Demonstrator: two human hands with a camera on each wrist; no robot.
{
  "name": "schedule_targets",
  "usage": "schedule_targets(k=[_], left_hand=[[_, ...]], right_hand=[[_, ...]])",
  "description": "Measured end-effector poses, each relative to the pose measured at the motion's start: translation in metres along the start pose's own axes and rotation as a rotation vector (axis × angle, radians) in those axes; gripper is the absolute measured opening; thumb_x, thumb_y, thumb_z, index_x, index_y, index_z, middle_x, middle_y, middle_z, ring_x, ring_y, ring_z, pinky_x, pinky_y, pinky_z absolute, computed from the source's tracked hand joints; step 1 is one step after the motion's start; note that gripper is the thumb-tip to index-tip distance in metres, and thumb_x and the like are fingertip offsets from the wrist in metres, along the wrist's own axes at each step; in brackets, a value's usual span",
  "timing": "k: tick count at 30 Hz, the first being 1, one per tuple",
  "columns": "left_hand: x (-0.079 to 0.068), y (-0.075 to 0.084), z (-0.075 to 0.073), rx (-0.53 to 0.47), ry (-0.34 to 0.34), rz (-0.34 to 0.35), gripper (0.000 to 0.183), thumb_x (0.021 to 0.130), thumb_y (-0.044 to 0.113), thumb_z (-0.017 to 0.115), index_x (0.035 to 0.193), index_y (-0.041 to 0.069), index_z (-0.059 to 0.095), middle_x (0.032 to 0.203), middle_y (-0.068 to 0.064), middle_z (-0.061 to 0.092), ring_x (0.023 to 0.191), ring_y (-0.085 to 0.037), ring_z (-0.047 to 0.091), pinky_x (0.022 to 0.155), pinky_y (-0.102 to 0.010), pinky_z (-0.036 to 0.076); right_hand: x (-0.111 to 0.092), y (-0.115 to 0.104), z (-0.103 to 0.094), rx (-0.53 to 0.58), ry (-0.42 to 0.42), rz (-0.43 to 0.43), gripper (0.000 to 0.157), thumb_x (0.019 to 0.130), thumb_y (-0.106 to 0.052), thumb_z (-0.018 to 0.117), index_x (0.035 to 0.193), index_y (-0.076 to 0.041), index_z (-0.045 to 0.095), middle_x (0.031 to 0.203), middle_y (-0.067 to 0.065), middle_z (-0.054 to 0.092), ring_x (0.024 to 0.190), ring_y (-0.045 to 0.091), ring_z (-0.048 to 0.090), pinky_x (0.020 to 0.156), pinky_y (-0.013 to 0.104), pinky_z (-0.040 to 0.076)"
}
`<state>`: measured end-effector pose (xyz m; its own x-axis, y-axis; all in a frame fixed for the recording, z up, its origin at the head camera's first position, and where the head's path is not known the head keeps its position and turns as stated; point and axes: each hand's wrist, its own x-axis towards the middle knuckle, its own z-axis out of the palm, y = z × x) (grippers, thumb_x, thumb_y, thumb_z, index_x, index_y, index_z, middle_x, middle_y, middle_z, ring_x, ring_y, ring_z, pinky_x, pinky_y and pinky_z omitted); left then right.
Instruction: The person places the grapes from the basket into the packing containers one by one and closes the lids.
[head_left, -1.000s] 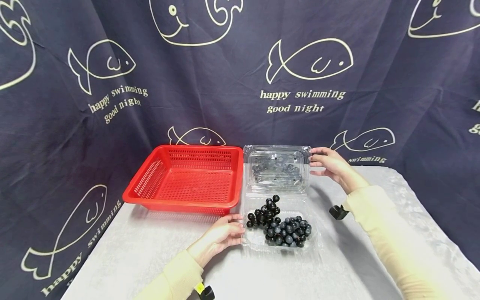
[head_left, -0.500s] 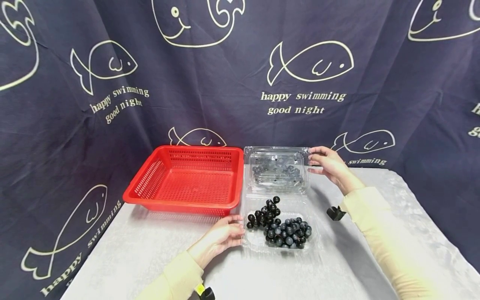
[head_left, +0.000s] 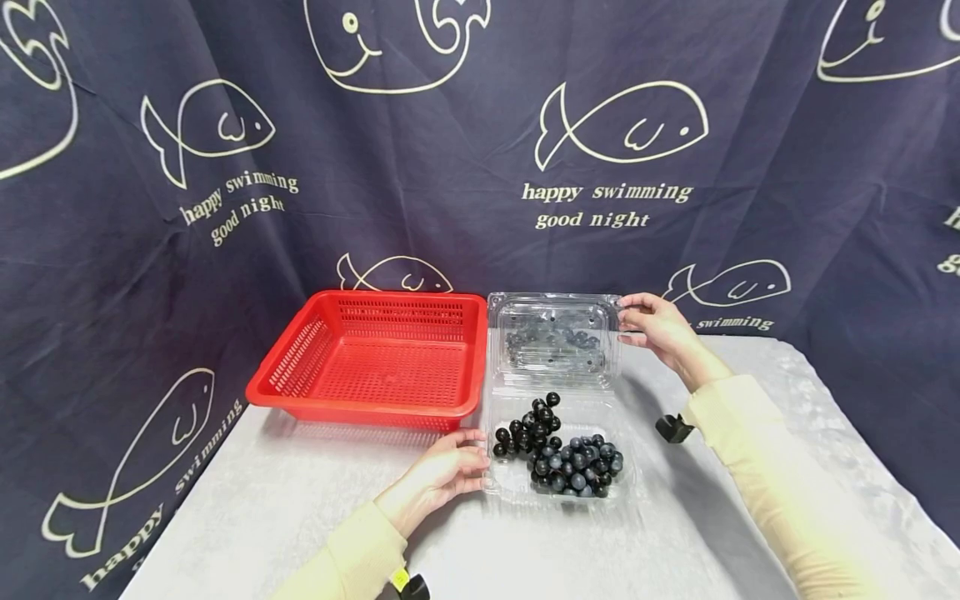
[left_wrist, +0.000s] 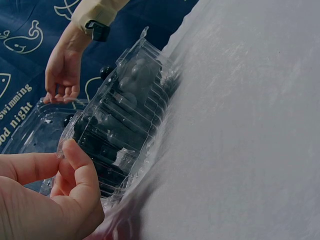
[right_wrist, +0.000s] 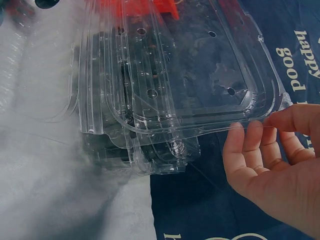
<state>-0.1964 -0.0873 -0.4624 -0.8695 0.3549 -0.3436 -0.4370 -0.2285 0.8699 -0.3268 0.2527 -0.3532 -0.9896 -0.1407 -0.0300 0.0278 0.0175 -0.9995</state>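
Observation:
In the head view a clear plastic clamshell box (head_left: 513, 478) lies opened on the table with dark grapes (head_left: 576, 465) inside, one cluster blacker and stacked toward the left. Its lid (head_left: 555, 377) leans up at the back. My left hand (head_left: 438, 473) is at the box's left side; the left wrist view shows its thumb and finger pinching the rim. With thumb and fingers my right hand (head_left: 662, 330) pinches the lid's right edge, seen closely in the right wrist view. More dark grapes show dimly through the lid, apparently in other clear packaging (right_wrist: 165, 155) behind it.
A red perforated plastic basket (head_left: 390, 371) with nothing in it stands left of the box, close to the lid. A dark curtain (head_left: 480, 150) with fish drawings hangs right behind the light cloth-covered table (head_left: 315, 500).
My right hand and forearm have shifted slightly to the left at the lid's edge. The left hand, box, grapes and basket look unchanged.

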Motion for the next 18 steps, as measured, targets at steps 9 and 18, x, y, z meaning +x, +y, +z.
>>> schedule_targets(k=[9, 18], left_hand=[[-0.0008, 0.0007, 0.0008, -0.005, 0.0, -0.001, 0.054, 0.079, -0.01, 0.054, 0.129, -0.008, 0.035, 0.089, -0.003, 0.048, 0.074, -0.013, 0.053, 0.07, -0.03, 0.052], [0.0014, -0.0022, -0.0003, 0.006, 0.004, 0.011, 0.051, 0.08, -0.009, 0.054, 0.128, -0.006, 0.037, 0.091, -0.005, 0.048, 0.075, -0.013, 0.053, 0.069, -0.03, 0.051]], right_hand=[[-0.0022, 0.0004, -0.0009, -0.051, 0.004, -0.013, 0.018, 0.092, 0.003, 0.047, 0.109, 0.001, 0.044, 0.084, -0.002, 0.057, 0.075, 0.006, 0.06, 0.072, 0.028, 0.056], [-0.0068, -0.0009, -0.0012, -0.078, -0.01, -0.061, 0.02, 0.09, 0.006, 0.046, 0.11, 0.008, 0.042, 0.082, -0.001, 0.057, 0.074, 0.007, 0.06, 0.072, 0.029, 0.056]])
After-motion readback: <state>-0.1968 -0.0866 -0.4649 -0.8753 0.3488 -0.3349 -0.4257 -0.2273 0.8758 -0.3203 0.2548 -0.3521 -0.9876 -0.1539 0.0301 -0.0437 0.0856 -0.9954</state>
